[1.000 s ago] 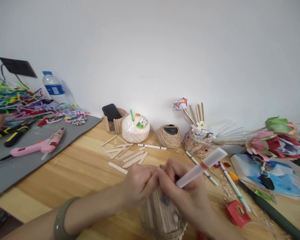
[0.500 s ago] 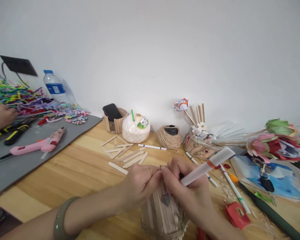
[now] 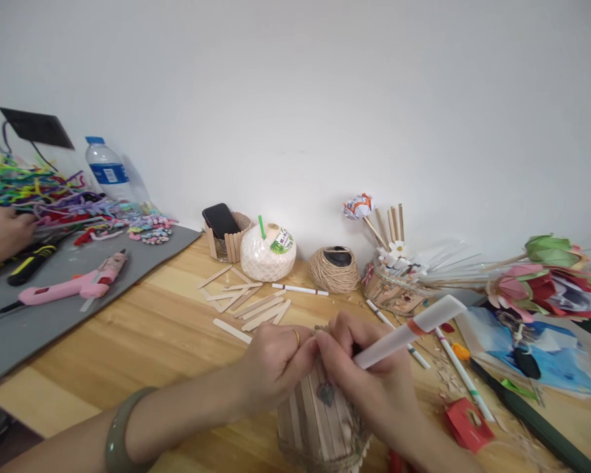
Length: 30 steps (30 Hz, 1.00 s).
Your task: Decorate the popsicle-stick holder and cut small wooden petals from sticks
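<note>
left hand (image 3: 276,364): bare, no glove, a thin gold ring (image 3: 297,337) on one finger
left wrist: a thick, smooth, rounded bangle (image 3: 119,430) of dull grey-green, plain and unmarked
left forearm: bare, no sleeve in view
right hand (image 3: 369,368): bare, no glove, no ring or band to be seen
right forearm: bare where it shows, no sleeve or watch in view

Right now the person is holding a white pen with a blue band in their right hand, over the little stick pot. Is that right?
Not quite. The band on the white pen is orange, not blue, as the head view shows. The rest holds: the right hand grips that pen above the stick pot, and the left hand meets it at the pot's rim.
</note>
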Motion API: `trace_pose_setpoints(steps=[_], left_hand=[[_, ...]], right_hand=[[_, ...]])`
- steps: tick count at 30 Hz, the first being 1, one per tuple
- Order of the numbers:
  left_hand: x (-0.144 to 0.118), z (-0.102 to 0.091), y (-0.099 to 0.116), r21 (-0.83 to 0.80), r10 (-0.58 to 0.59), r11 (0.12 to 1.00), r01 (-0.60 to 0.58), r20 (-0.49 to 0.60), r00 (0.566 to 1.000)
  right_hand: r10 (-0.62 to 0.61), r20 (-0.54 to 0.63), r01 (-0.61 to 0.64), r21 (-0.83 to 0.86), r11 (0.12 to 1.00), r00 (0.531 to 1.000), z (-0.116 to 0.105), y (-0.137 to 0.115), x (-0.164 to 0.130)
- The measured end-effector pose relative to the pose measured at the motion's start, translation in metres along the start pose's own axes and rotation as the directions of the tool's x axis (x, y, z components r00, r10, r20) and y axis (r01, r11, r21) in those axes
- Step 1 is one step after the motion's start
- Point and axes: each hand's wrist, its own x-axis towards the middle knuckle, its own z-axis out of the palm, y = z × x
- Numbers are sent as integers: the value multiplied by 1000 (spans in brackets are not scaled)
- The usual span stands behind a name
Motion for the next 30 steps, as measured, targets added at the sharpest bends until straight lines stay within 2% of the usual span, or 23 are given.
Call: trace_pose_setpoints(steps=[8, 19, 26, 30], left_hand=[[0, 0, 0, -21, -31, 999, 31, 2, 1000], [1, 0, 2, -3, -18, 1000, 18, 1, 1000], [1, 0, 1, 15, -34, 999, 34, -3, 999], [1, 1, 0, 24, -29, 999, 29, -20, 999]], right_hand=[[3, 32, -3, -3, 1000, 999, -1, 1, -1], [9, 32, -9, 2, 1000, 999, -1, 3, 0], [48, 50, -53, 104, 993, 998, 0, 1, -1], [24, 55, -28, 80, 996, 998, 0, 1, 0]])
